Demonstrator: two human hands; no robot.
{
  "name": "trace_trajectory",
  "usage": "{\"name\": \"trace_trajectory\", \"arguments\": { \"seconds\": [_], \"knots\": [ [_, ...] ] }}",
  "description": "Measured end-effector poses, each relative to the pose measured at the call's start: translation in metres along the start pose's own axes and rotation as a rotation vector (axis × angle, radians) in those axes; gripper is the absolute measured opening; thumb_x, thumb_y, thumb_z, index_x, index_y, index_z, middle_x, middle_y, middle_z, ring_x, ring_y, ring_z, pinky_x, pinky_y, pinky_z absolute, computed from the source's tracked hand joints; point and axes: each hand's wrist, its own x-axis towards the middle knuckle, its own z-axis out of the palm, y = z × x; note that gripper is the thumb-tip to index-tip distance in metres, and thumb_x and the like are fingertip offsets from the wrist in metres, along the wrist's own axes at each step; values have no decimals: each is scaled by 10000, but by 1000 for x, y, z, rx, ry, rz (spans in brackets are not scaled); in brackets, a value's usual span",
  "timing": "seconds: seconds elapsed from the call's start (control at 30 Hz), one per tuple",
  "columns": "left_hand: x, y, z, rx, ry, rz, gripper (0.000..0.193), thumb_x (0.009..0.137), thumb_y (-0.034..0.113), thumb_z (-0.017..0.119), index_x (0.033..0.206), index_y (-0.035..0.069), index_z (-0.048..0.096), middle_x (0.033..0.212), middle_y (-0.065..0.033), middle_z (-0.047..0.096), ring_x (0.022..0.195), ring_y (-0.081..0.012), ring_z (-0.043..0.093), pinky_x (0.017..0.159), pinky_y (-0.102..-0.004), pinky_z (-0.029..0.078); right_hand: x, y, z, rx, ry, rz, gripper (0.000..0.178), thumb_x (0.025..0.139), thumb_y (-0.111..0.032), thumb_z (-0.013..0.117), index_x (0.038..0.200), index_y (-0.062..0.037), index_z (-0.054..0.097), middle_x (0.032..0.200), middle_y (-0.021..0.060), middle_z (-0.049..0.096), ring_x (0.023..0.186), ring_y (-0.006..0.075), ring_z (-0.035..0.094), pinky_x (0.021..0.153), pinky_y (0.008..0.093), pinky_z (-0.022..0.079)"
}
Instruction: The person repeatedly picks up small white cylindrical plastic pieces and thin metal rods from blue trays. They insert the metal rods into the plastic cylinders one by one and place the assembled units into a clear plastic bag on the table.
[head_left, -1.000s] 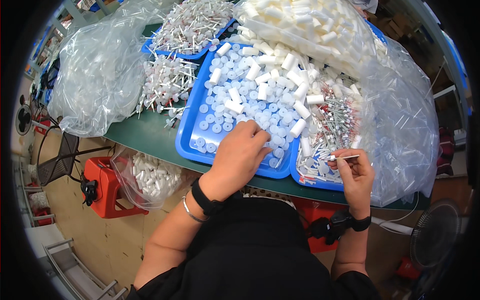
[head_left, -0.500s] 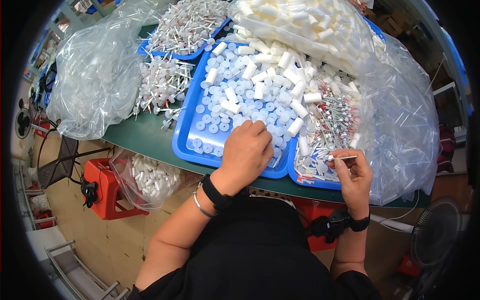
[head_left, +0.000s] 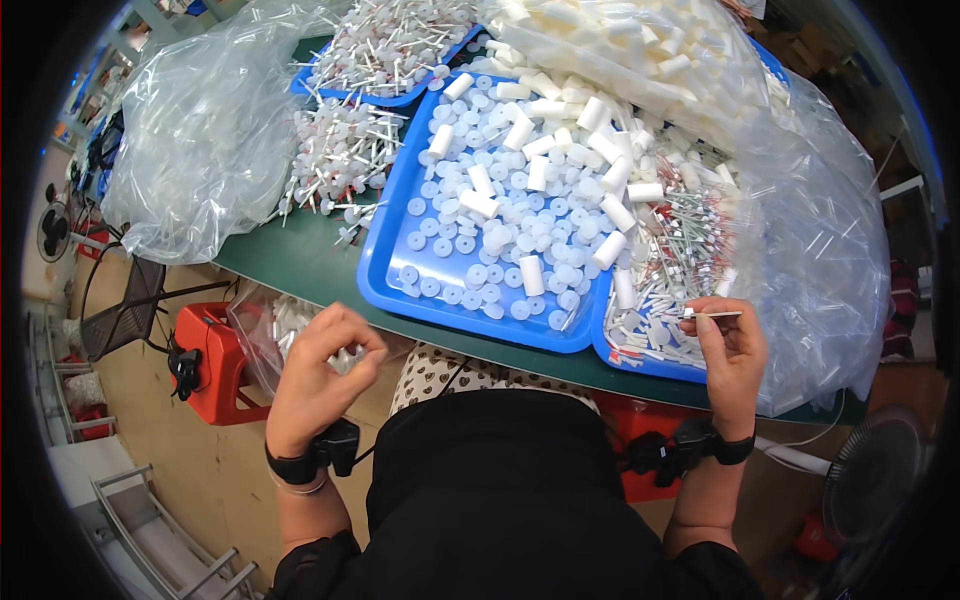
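Right fingers (head_left: pixel 709 336) pinch stick (head_left: pixel 719 314) — near tray edge (head_left: pixel 650 369)

The left grip (head_left: pixel 315 378) partly hides the bag (head_left: pixel 256 325) of white pieces (head_left: pixel 288 316) behind it.

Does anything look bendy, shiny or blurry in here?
Head view: the green table has a curved edge, from the fisheye lens; head view: the clear bag at left glints with bright streaks; head view: the fan at lower right looks dim and soft.
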Motion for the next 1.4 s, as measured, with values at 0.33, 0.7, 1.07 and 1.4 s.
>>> {"name": "trace_trajectory", "arguments": {
  "seconds": [0.33,0.7,1.07,1.4],
  "knots": [
    [-25,-39,-10,394,-121,-218,315,740,-71,627,1024,55,677,1023,-132,583,878,-282,557,801,-370,456,2,-9,12,-21,-38,-25,67,914,21,570,978,35,561,990,126,660,831,151,655,770,274,533],
    [62,17,69,167,156,390,260,785,46,709,1038,22,654,968,-112,614,905,-297,578,781,-370,472,-5,-6,23,279,-71,32,84,929,23,524,1011,15,540,1038,187,653,851,197,664,793,323,550],
    [70,29,89,-671,-128,18,217,873,58,667,1087,25,655,936,-43,613,822,-129,577,728,-263,478,-9,-2,27,615,-40,117,92,920,2,532,1011,10,529,1037,209,645,865,254,687,765,348,574],
    [52,50,126,-1680,-624,-379,372,964,219,592,1251,-16,557,1009,-25,635,883,-69,586,814,-220,511,-11,-9,55,603,-107,204,90,935,-8,525,1022,14,522,1036,205,646,878,248,688,762,341,572]
  ]
}}
